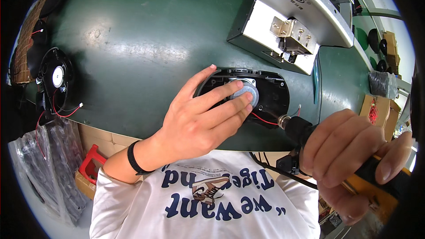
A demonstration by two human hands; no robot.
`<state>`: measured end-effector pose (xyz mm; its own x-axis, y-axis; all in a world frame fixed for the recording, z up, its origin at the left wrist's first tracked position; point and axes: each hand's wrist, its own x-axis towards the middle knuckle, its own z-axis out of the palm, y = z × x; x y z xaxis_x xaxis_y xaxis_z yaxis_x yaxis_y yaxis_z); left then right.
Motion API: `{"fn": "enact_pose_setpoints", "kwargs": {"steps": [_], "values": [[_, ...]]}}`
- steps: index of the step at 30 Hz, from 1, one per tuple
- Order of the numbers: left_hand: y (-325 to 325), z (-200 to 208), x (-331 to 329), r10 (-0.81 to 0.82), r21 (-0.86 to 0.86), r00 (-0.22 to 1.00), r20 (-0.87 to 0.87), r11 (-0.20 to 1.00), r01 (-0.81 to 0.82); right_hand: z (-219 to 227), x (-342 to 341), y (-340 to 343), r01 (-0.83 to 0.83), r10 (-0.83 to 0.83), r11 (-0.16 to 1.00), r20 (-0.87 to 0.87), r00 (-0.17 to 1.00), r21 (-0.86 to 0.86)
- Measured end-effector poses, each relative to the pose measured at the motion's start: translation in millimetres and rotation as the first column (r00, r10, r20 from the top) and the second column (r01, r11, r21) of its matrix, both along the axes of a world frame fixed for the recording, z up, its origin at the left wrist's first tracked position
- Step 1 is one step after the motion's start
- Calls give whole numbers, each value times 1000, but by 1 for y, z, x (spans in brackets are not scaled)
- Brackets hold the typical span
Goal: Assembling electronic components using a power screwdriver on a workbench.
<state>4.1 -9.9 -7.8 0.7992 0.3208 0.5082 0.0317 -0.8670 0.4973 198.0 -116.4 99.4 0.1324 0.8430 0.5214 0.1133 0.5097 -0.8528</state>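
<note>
A black oval speaker housing [276, 90] lies on the green bench top with a small loudspeaker [250, 89] in it, its round grey back facing up. My left hand [201, 119] rests over it. Several of its fingertips press on the grey disc, and an outer finger reaches past the housing's far left rim; the thumb is hidden. A thin red wire [264, 118] runs out beside the loudspeaker. At the lower right, my right hand [349, 155] wraps round a black-and-orange electric screwdriver [305, 132]. Its tip points toward the housing's near right edge, by the wire.
Beyond the housing stands a silver-and-black boxy machine [283, 22] with a metal mechanism on its front. Another black speaker housing [56, 77] with wires sits at the left edge. Clear plastic bags [48, 168] and a red stool [92, 163] are below; a cardboard box [383, 115] is at right.
</note>
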Motion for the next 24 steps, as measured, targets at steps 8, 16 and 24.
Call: {"fn": "enact_pose_setpoints", "kwargs": {"steps": [8,16,24], "values": [[-1,2,0,5,-48,1000,-10,999,-5,-3,3,-7,-60,61,997,8,998,-57],[1,0,0,-4,-68,1000,17,998,5,-6,3,-5,-80,81,994,13,997,-76],[0,1,1,4,-104,999,34,995,-1,-5,-2,-5,-49,52,994,28,998,-100]]}}
